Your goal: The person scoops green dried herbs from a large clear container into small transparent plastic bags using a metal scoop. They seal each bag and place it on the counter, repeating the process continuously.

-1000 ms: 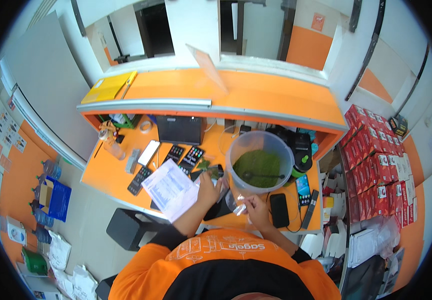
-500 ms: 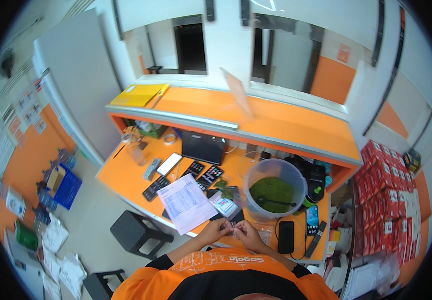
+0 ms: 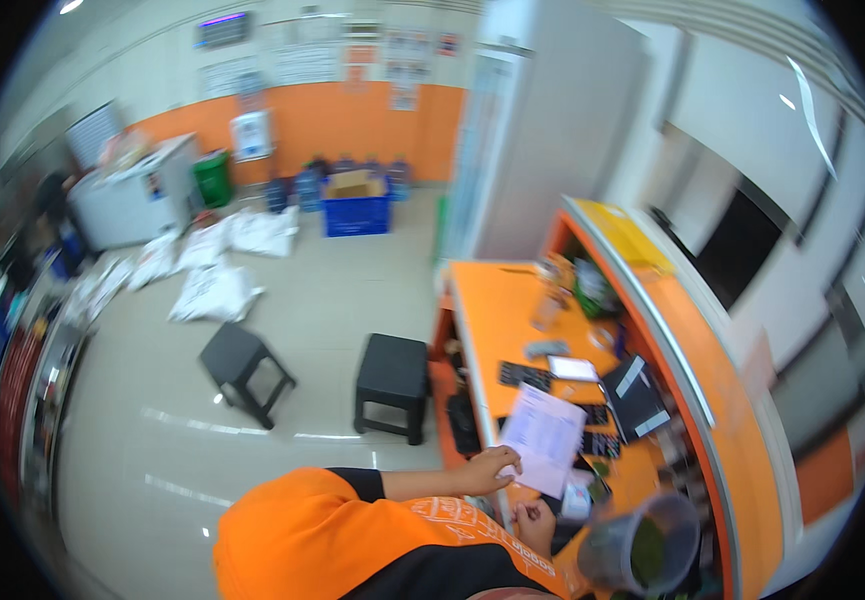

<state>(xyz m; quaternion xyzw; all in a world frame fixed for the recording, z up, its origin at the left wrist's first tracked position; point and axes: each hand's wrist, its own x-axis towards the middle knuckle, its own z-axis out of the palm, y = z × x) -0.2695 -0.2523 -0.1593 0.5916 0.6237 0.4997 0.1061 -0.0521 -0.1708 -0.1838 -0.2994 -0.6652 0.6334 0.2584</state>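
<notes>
Orange worktop (image 3: 497, 300): your landmark; it carries everything below.
White paper sheet (image 3: 544, 438): lies on the worktop's near part, lower edge by your hands.
Left hand (image 3: 490, 468): your fingers curl onto the sheet's lower left corner, touching it.
Right hand (image 3: 535, 524): just below the sheet, fingers drawn together; what it pinches you cannot tell.
Clear plastic bucket (image 3: 642, 548): right of your right hand, green inside.
Black calculator (image 3: 523, 375): just beyond the sheet.

The fingers of the right hand (image 3: 535, 521) are curled, and what they pinch is too small to tell. The grey translucent plastic bucket (image 3: 640, 548) is blurred near the lower rim. The small dark devices (image 3: 524, 375) on the orange bench (image 3: 492, 300) are too blurred to identify.
</notes>
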